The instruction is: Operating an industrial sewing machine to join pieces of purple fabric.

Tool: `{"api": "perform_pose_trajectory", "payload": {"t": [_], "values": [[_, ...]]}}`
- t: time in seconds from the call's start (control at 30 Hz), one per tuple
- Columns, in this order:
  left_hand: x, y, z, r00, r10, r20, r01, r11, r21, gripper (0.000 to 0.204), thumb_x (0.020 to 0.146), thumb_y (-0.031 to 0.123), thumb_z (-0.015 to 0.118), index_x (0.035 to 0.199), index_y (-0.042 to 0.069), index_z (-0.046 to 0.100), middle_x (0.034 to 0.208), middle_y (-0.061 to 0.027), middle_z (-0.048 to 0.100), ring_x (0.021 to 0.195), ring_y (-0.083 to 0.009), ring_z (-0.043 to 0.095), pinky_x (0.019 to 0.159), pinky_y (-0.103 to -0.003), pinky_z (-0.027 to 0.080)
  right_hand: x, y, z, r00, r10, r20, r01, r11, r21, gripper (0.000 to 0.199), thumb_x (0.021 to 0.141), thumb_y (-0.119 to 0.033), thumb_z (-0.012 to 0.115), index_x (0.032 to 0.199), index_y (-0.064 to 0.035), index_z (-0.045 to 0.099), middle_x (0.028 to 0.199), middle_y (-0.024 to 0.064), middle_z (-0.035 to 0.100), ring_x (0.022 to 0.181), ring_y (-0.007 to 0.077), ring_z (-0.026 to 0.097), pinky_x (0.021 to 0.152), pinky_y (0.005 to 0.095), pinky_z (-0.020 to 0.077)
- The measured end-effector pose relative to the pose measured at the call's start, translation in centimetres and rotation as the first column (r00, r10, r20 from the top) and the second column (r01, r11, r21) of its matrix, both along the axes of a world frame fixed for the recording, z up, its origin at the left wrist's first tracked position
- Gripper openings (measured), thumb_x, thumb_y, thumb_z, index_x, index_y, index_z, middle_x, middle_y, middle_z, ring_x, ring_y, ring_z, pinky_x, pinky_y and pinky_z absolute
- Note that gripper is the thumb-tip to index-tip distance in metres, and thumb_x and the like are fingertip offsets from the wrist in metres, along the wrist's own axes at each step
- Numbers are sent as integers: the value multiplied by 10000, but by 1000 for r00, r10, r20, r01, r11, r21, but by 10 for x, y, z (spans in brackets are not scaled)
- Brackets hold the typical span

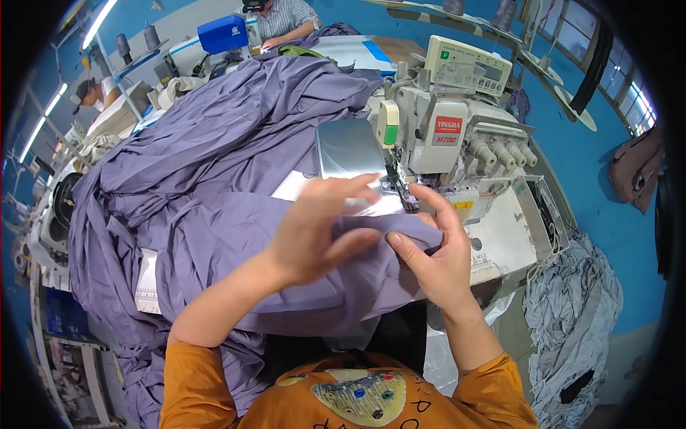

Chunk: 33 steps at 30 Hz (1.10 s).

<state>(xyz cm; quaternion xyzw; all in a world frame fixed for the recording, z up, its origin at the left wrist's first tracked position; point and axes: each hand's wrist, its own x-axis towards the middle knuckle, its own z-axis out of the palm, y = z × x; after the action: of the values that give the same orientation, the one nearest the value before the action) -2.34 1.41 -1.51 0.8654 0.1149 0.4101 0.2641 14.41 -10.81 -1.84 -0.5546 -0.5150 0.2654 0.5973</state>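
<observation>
Purple-grey fabric (214, 236) lies in a large heap across the table and hangs over its front edge. My right hand (443, 257) pinches a folded edge of this fabric between thumb and fingers, just in front of the overlock sewing machine (432, 132). Over the same piece, to the left, hovers my left hand (321, 229), its fingers stretched out and a little blurred by motion. Whether its fingertips touch the cloth I cannot tell. Behind it, a shiny metal plate (350, 150) covers the machine bed beside the needle area.
A control box (468, 66) tops the machine, and thread cones (504, 13) stand above. Crumpled pale grey fabric (575, 322) is piled at the right. Across the table a person in a striped shirt (282, 21) works near a blue machine head (222, 35); another person (100, 93) sits far left.
</observation>
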Motion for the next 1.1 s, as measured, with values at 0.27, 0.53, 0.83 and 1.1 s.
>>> {"api": "perform_pose_trajectory", "payload": {"t": [0.27,0.53,0.83,1.1], "values": [[18,-2,-4,978,154,-143,-121,968,220,330,808,120,710,1131,151,656,702,-26,579,564,-189,569,495,-321,442,24,1,-26,902,-376,213,354,925,136,499,780,7,716,1245,-27,538,999,70,654,694,74,571,589,227,462],[16,-4,15,930,85,-357,7,969,248,245,792,115,710,1028,180,732,638,-43,492,560,-235,526,510,-354,420,18,-30,-36,988,-113,-110,85,970,-229,453,852,-119,709,1245,24,535,1043,76,665,552,30,499,487,179,414],[22,1,18,933,123,-338,-35,966,254,159,811,187,716,965,199,752,643,-32,506,541,-218,549,487,-343,427,21,-31,-24,888,59,-455,-245,899,-363,311,927,-161,636,1168,17,555,906,50,693,541,63,600,432,177,432],[-13,-21,6,945,247,-214,-158,918,363,326,719,212,778,1014,119,678,1021,-80,604,914,-286,575,769,-400,440,33,-20,-32,883,158,-442,-342,862,-374,251,956,-255,603,1011,-11,605,709,20,650,559,93,650,427,174,422]]}}
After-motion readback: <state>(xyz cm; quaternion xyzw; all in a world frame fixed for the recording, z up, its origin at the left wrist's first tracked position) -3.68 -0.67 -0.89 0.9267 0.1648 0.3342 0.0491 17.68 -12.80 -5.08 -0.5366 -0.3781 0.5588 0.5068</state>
